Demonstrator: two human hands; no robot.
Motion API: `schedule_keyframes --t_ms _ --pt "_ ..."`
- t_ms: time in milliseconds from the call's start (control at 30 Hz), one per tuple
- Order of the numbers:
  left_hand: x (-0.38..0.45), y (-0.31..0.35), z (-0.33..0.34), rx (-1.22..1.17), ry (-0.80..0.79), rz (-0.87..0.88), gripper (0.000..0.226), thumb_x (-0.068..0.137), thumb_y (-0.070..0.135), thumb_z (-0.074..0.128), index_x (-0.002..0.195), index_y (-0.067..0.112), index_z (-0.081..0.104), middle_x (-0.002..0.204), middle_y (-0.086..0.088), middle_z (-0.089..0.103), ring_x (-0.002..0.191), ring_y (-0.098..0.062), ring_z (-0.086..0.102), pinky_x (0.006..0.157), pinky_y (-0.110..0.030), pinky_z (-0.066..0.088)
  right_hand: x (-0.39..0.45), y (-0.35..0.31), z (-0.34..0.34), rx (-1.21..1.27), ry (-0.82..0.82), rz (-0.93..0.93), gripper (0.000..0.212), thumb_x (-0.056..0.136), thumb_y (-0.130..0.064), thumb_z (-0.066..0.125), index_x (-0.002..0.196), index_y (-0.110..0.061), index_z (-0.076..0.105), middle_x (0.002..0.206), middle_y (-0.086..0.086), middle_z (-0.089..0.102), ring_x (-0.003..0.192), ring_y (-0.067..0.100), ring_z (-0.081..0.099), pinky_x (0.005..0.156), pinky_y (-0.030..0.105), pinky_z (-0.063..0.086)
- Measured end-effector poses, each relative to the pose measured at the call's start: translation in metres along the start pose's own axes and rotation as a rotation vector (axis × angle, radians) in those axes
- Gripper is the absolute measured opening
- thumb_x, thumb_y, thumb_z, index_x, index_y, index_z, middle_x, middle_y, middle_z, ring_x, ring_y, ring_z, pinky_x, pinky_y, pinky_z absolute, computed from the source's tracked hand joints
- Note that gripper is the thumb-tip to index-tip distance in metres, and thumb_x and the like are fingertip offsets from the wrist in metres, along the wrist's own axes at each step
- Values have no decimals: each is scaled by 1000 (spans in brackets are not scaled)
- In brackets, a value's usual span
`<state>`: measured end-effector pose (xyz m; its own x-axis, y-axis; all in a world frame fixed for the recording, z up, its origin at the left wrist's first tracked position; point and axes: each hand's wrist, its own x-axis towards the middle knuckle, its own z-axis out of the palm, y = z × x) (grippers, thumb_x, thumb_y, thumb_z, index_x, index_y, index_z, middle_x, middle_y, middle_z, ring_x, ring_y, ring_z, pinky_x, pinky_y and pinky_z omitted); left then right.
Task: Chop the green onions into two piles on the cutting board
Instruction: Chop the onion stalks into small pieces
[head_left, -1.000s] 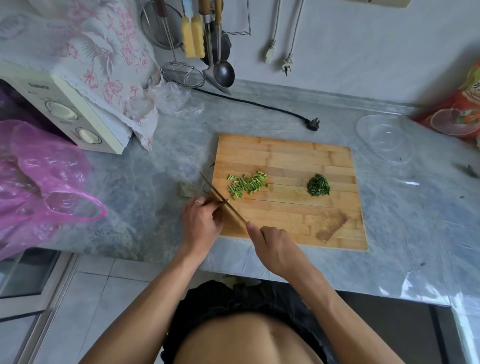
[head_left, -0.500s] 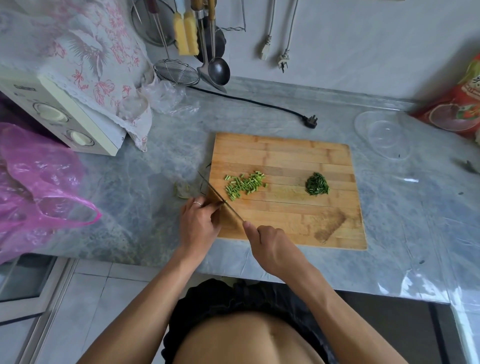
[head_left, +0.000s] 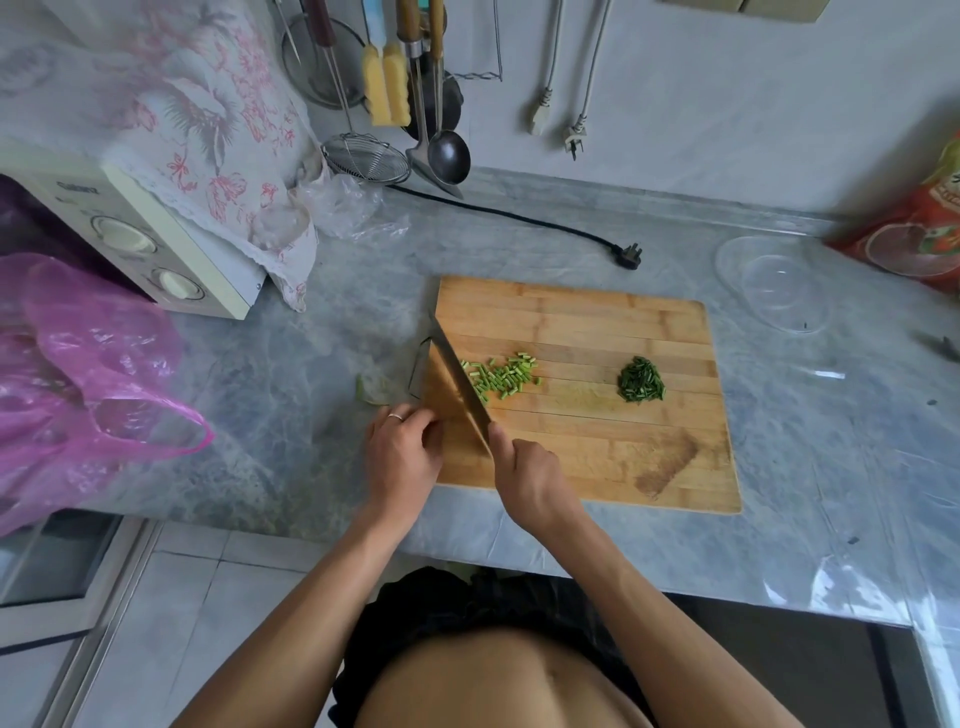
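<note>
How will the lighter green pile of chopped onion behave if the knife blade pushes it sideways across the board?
The light green pile is loose short cut pieces, so it will likely scatter rather than slide as one. The pieces look round and may roll on the smooth cutting board. Being small and probably moist, some may cling to the knife.

pale green pile (head_left: 500, 378) and dark green pile (head_left: 642, 387) on tan striped cutting board (head_left: 597, 322), grey marbled counter (head_left: 311, 374), pink bag (head_left: 88, 374)

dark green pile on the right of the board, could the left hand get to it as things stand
Probably not directly: the knife, gripped by the right hand, crosses between the left hand and the dark green pile.
</note>
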<state>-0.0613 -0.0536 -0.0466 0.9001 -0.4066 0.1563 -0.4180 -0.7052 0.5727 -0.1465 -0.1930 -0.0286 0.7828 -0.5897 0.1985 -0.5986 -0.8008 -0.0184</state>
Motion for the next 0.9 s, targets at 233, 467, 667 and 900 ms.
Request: schedule_keyframes --t_ms 233,467,667,900 --pt "5 -3 4 -29 -8 -35 13 86 19 67 92 22 79 86 -2 69 82 -28 60 77 -41 49 -11 10 -20 -94 64 -36 52 93 -69 19 82 -49 -27 45 19 14 34 33 16 44 35 36" --pt "7 5 0 -41 -9 -65 18 84 26 62 91 24 79 85 -3 68 82 -29 59 75 -39 49 -21 17 -14 -40 61 -101 56 95 -64 22 84 -49 -31 42 16 9 33 33 11 38 42 31" --pt "7 4 1 -40 -34 -57 18 83 24 63 92 27 78 83 -3 67 82 -30 59 75 -40 48 -37 30 -5 -17 107 -709 72 82 17 33 145 15 -2 48 5 42 40 14 25 44 24 13" --pt "6 4 -1 2 -57 -27 16 83 24 60 86 22 76 80 -4 64 81 -33 58 74 -41 47 -38 16 4 -74 263 -615 43 96 14 13 138 14 21 48 4 45 36 16 34 43 26 13"
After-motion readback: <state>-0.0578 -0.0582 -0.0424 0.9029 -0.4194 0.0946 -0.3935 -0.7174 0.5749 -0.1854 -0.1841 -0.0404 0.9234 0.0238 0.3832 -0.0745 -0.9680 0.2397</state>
